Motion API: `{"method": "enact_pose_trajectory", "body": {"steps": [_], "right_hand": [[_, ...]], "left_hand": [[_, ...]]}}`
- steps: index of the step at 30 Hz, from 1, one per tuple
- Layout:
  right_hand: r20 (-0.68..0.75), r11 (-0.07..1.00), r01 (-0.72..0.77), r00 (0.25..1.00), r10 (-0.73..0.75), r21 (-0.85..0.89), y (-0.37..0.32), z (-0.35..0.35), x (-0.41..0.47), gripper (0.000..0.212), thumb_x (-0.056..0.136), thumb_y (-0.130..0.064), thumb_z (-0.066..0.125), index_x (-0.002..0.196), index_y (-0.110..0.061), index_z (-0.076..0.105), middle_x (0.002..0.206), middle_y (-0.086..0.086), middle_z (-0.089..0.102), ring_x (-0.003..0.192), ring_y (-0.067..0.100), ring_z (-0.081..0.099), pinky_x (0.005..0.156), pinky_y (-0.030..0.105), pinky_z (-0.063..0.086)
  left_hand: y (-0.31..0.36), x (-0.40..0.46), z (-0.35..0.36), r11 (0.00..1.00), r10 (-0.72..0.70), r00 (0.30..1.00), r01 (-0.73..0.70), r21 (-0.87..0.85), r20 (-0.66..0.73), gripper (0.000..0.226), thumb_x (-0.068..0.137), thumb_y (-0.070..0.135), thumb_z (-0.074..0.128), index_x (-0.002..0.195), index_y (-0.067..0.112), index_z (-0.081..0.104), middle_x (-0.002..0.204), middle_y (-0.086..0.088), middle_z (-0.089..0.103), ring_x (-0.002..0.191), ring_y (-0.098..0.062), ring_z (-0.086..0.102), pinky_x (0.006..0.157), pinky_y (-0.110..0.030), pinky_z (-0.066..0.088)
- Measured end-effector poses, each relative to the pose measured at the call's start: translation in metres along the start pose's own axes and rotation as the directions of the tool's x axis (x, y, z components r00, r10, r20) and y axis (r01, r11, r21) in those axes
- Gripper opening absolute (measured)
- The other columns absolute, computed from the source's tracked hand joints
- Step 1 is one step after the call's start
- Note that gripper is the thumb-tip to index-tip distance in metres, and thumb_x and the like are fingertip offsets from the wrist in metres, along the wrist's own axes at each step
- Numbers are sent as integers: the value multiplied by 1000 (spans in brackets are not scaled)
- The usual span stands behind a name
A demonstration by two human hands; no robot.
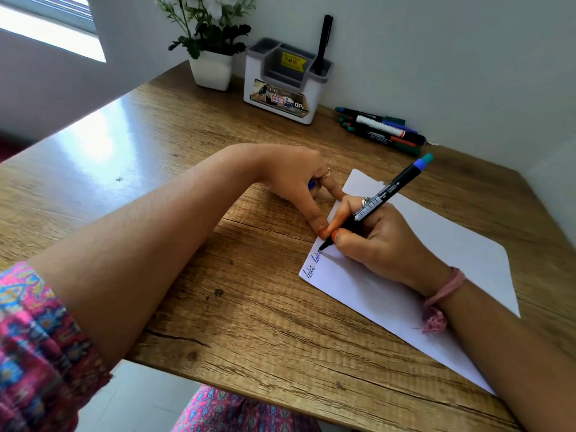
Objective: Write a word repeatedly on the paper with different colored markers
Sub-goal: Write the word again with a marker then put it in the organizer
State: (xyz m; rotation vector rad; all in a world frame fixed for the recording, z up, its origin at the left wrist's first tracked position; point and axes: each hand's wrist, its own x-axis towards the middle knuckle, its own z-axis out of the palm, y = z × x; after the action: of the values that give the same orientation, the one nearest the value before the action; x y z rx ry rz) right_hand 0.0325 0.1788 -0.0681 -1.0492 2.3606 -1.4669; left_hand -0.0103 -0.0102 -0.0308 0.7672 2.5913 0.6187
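A white sheet of paper [436, 244] lies at an angle on the right of the wooden table [187, 244]. Blue handwriting [313, 266] runs along its left edge. My right hand [380, 241] grips a black marker [383, 196] with a blue end, its tip touching the paper beside the writing. My left hand [299, 182] rests on the table at the paper's left edge, with its index finger pressing the paper down. Its other fingers curl round a small blue cap [311, 184].
Several markers [380, 129] lie in a heap by the wall at the back right. A white and grey desk organiser [280, 88] holds a black pen [324, 42]. A white pot of flowers [212, 70] stands to its left. The table's near edge runs along the bottom.
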Motion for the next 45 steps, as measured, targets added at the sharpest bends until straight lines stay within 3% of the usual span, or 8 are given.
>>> {"method": "enact_pose_trajectory", "body": {"steps": [6,11,16,19,23,33,40,45], "right_hand": [[17,1000,-5,1000,5,25,-3,-1,-1,11,68,-21,58,71,-10,62,69,6,65,61,14,57,58,23,45],[-176,921,-83,971,160,380,-8,-6,3,11,77,-5,46,72,-10,55,46,-3,45,41,10,38,41,19,34],[-203,793,-137,928,311,593,-11,-8,5,26,93,-8,44,79,-17,64,64,-1,55,61,8,52,56,22,43],[-144,702,-143,932,333,697,-13,-12,5,37,96,-24,32,100,-13,67,88,3,69,81,11,63,63,22,50],[-129,654,-171,914,384,737,-14,-12,6,41,98,-25,27,110,-10,64,98,7,70,88,13,66,64,22,52],[-204,695,-176,881,427,697,-14,-8,7,14,97,-12,41,95,-18,54,85,7,73,79,14,69,58,21,53],[-270,805,-139,898,348,577,-14,-7,4,4,83,-16,64,87,-17,63,66,5,68,55,10,60,54,18,50],[-229,783,-50,943,243,620,-13,-10,4,23,90,-20,54,108,-12,66,91,9,72,79,16,68,67,22,54]], "left_hand": [[1,-1,-2,1000,-7,1000,7,-6,19,62,64,52,76,120,45,53,55,21,54,54,10,48,59,-20,32],[-3,-6,-6,954,-73,997,75,-291,17,34,88,20,54,121,21,60,89,15,60,74,4,53,70,-19,38],[-11,-10,-7,946,-96,993,72,-316,-63,40,92,-3,42,129,5,53,123,5,52,105,-10,50,80,1,32],[-22,-13,-8,860,-60,998,42,-508,-20,51,92,-5,45,137,18,48,125,15,51,111,2,51,96,-16,38],[-35,-15,-7,793,-26,997,-28,-608,-79,53,90,-7,49,131,28,51,130,11,55,110,0,57,88,-16,48],[-37,-14,-6,711,28,998,-56,-701,-51,48,84,-7,56,122,22,60,131,-24,53,110,-25,55,94,-23,49],[-29,-12,-2,571,-3,976,-177,-801,-218,42,62,0,70,103,10,65,84,2,70,79,-10,68,74,-21,57],[-22,-7,1,364,-87,941,-275,-890,-326,31,66,0,69,95,7,59,79,-4,71,74,-13,70,64,-20,56]]}}
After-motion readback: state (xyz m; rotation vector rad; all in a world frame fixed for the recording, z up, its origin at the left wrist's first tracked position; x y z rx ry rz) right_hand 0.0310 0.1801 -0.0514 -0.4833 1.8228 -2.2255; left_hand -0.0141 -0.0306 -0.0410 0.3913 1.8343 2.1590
